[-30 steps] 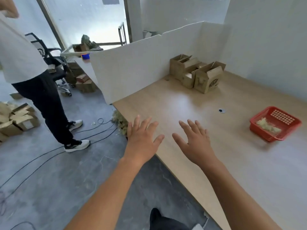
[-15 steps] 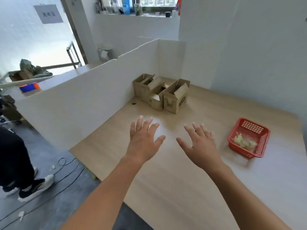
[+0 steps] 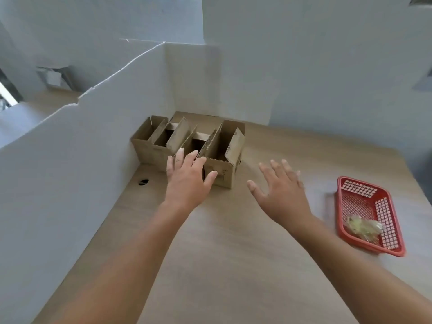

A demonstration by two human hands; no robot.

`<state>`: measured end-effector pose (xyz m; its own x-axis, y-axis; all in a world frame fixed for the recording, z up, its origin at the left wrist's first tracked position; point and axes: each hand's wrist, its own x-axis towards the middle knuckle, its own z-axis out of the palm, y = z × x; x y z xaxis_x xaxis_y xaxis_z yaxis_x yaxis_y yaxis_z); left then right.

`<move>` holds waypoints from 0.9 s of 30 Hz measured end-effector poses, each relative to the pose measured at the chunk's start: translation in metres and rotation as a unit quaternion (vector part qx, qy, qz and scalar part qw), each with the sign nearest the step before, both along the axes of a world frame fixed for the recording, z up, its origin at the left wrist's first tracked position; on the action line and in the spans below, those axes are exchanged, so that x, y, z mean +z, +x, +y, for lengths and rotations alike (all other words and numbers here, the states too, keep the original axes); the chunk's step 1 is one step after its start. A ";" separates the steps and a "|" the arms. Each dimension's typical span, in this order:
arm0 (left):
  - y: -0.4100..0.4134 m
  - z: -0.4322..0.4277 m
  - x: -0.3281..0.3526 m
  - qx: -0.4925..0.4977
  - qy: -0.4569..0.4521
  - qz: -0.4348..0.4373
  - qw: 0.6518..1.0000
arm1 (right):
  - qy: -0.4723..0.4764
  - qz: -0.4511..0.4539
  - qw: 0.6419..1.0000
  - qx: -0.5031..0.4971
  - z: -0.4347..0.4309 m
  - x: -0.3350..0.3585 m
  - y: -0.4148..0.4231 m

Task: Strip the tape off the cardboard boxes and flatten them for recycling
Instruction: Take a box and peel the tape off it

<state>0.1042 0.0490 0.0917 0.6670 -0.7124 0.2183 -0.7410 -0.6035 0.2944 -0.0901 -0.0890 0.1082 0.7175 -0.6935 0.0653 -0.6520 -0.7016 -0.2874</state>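
While stretched forward over the pale wood surface (image 3: 229, 265), gripping nothing. Two hands in view: left hand (image 3: 187, 181) spread flat, fingers (image 3: 180, 157) straight and apart, lying across the front of the nearest box (image 3: 224, 176); cannot tell whether touching it. Then right hand (image 3: 282, 192), likewise relaxed and empty, fingers straight and fanned, held over bare wood just right of the boxes, apart from the basket.

Three cardboard boxes (image 3: 149, 150) countable, bunched side by side and touching, in the far corner where two white partition panels (image 3: 70, 171) meet. All three upright, top flaps raised, insides dark. Fourth behind them: cannot tell.

One red mesh basket (image 3: 387, 220) toward the right edge, holding one clump of pale yellowish strips (image 3: 362, 226). One small dark hole (image 3: 143, 182) in the surface, close beside the left panel.
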 end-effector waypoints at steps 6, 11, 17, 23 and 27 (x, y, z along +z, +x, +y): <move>0.119 -0.079 -0.052 -0.025 0.034 0.007 0.999 | 0.011 0.017 0.999 -0.051 -0.057 -0.049 0.113; 0.171 -0.130 -0.079 -0.065 0.084 0.004 0.994 | 0.043 0.035 0.995 -0.083 -0.092 -0.086 0.188; 0.187 -0.143 -0.095 -0.105 0.056 -0.040 0.992 | 0.086 0.029 0.986 -0.141 -0.107 -0.096 0.225; 0.153 -0.119 -0.092 -0.198 0.037 -0.050 0.978 | 0.158 -0.029 0.976 -0.147 -0.090 -0.096 0.189; 0.097 -0.084 -0.083 -0.206 0.051 0.069 0.975 | 0.195 -0.057 0.968 -0.145 -0.059 -0.090 0.138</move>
